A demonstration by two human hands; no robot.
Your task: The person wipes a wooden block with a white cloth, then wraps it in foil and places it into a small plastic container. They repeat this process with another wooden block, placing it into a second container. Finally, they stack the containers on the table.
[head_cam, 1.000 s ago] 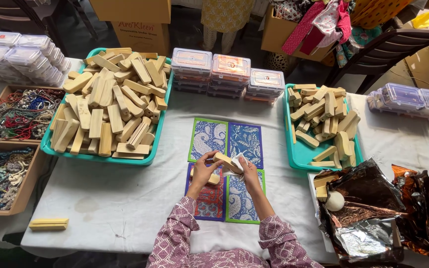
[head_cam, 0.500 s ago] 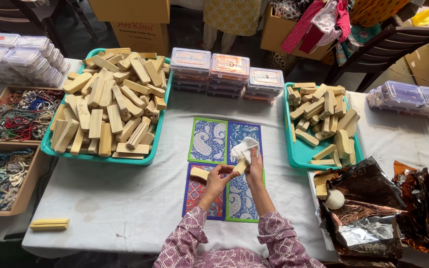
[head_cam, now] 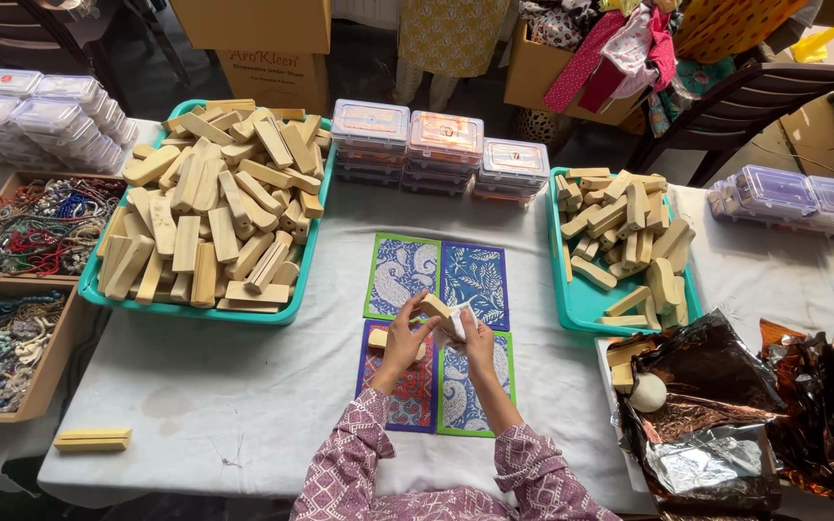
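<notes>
Hands (head_cam: pixel 441 333) rejoined on block (head_cam: pixel 433 307); trays (head_cam: pixel 571 289) hold blocks.

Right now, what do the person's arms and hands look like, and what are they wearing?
Both arms wear loose sleeves of purple-pink cloth with a fine pale print, the left sleeve and the right sleeve reaching part way along the forearms. The left hand and right hand are bare: no gloves. Any rings or bangles are too small to tell.
</notes>
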